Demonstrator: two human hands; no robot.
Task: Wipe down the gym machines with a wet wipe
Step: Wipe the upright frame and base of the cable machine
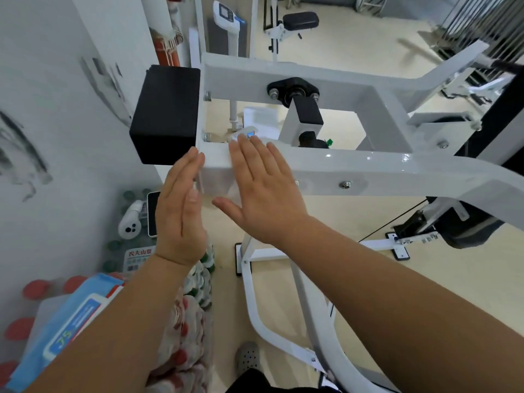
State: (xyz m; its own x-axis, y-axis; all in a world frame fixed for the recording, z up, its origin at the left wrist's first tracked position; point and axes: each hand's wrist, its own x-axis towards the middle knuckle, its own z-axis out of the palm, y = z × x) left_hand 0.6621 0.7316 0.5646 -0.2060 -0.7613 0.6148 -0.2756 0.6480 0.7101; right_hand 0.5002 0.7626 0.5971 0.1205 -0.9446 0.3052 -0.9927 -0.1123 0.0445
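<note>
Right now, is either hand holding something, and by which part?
Nothing gripped: left hand and right hand press flat on a wipe over the white bar.

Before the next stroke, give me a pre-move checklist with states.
1. Wet wipe on white beam: ok, draped over its end.
2. Right hand flat on wipe: ok.
3. Left hand touching beam end: cannot tell; fingers straight.
4. Path rightward along beam top: ok, bare; bolt on the side face.
5. Wipe moist enough: cannot tell.
6. Wipe pack nearby: ok, lower left.
</note>
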